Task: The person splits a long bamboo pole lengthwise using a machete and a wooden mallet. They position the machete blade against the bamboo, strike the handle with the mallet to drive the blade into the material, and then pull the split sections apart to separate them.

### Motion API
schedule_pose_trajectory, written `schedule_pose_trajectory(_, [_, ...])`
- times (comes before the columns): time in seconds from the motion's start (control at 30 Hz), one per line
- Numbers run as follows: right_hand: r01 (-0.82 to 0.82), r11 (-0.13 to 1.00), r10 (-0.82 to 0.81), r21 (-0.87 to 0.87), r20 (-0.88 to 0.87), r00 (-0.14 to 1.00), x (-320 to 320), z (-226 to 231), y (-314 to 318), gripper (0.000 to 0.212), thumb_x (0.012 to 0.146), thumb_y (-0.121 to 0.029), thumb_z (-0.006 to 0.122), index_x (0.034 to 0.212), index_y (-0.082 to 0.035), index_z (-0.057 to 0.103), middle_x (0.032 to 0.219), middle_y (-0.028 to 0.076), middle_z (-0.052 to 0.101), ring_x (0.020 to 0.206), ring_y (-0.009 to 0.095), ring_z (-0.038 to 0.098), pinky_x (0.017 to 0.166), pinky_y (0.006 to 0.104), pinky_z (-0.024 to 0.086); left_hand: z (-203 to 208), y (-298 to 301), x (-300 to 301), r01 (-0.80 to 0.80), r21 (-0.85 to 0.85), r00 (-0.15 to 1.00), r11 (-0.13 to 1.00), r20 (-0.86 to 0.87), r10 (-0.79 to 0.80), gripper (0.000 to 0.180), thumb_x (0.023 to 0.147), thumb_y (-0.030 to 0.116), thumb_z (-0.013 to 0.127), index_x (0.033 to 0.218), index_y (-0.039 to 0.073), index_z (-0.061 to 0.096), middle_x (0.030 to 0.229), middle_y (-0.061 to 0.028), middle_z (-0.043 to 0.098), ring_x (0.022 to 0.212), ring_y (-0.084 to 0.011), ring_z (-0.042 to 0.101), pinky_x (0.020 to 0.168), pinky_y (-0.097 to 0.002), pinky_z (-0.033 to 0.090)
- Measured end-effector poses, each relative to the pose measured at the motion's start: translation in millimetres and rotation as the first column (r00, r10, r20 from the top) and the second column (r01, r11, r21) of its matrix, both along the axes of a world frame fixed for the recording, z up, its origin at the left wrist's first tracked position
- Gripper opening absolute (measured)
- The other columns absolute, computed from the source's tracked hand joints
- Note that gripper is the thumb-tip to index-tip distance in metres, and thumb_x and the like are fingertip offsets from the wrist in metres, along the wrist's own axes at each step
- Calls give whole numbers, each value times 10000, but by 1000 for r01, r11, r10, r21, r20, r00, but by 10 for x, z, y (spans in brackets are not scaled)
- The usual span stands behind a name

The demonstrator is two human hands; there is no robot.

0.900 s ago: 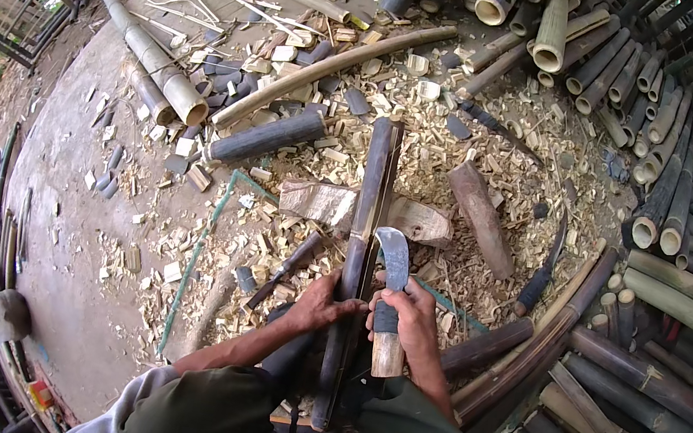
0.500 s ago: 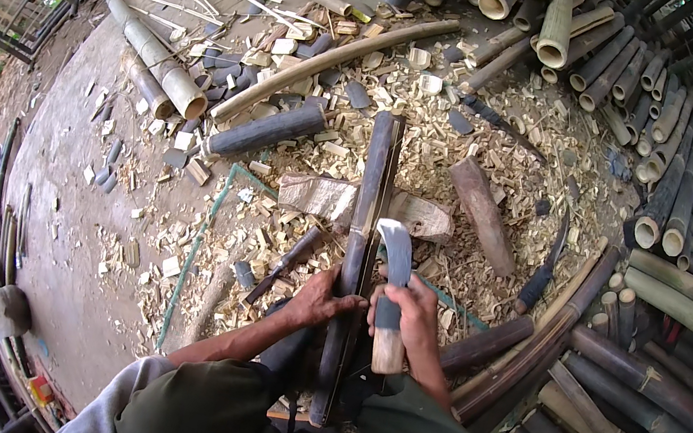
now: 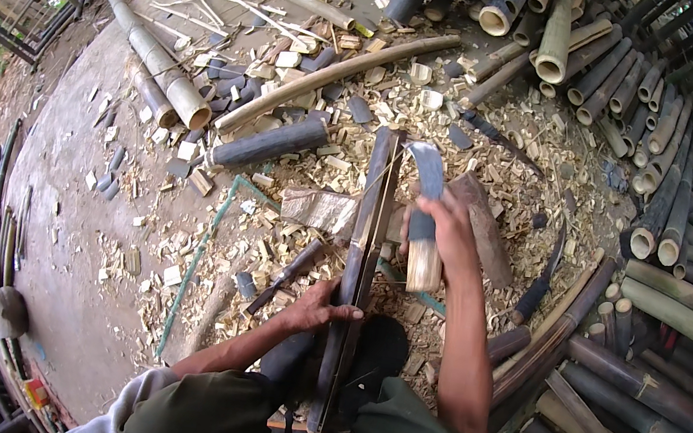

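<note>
A dark length of bamboo (image 3: 355, 259), with a lengthwise split showing along its right side, runs from between my knees out across a pale chopped wood block (image 3: 320, 210). My left hand (image 3: 321, 306) grips its near half, thumb laid over the top. Farther out, my right hand (image 3: 451, 228) is closed round a billhook (image 3: 427, 202) with a curved steel blade, a dark-wrapped neck and a light wooden butt. The blade's tip is close to the right edge of the bamboo's far end; whether it touches I cannot tell.
Wood chips (image 3: 269, 245) litter the floor. Left of the bamboo lies a dark-handled knife (image 3: 287, 275); a log (image 3: 480, 229) is behind my right hand. A long-bladed knife (image 3: 540, 288) lies farther right. Bamboo tubes (image 3: 645, 391) are stacked at the right, and more poles (image 3: 272, 143) lie ahead.
My right hand has carried the billhook away from me along the bamboo, from beside my left hand toward the far end. My left hand keeps its grip. The view has shifted slightly.
</note>
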State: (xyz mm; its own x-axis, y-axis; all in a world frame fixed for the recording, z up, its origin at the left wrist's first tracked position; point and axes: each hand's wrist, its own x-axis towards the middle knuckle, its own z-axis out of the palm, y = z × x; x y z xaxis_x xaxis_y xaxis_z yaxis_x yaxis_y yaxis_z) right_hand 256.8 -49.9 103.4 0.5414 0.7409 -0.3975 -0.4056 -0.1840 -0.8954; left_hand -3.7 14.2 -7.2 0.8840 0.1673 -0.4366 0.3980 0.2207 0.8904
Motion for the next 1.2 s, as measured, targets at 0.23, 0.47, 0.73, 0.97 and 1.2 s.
schedule_pose_trajectory(0.23, [-85,956,193,-281,384,903,-1126,-79,-903,505,947,-97,655,1433,-15,541,881,98,664,702,169,654,632,309,538,-57,-134,48,-74,-51,991,996,104,79,718,888,358,818,1385,-31,475,1174,-158,672,1095,-232,634,990,-392,502])
schedule_pose_trajectory(0.47, [-127,849,475,-513,636,609,-1296,80,-1014,694,926,-114,667,1564,-49,403,1175,264,664,985,426,693,822,475,565,-99,-265,-17,-14,301,992,954,-113,50,710,936,378,754,1363,-38,367,1164,-264,610,1120,-305,636,942,-428,512])
schedule_pose_trajectory(0.73, [-34,843,451,-538,669,591,-1446,-33,-963,694,909,-94,672,1552,-42,418,1125,244,696,933,409,705,811,464,564,23,-395,103,38,442,974,896,-215,65,675,938,428,720,1206,-47,323,1118,-373,580,1054,-532,628,873,-546,509])
schedule_pose_trajectory(0.97, [-30,812,424,-582,554,716,-1412,77,-740,610,920,-100,636,1496,7,466,864,218,693,838,412,705,772,469,554,8,-361,164,21,432,983,901,-173,60,690,936,449,722,1196,-55,329,1104,-366,577,1024,-524,638,861,-535,522])
schedule_pose_trajectory(1.2, [-65,905,315,-420,560,766,-1148,-127,-664,588,914,-171,653,1423,82,505,1226,349,645,1126,495,642,963,513,526,-328,-364,22,-42,487,996,872,-48,75,699,937,431,721,1228,-66,323,1103,-381,585,1073,-523,630,880,-542,515])
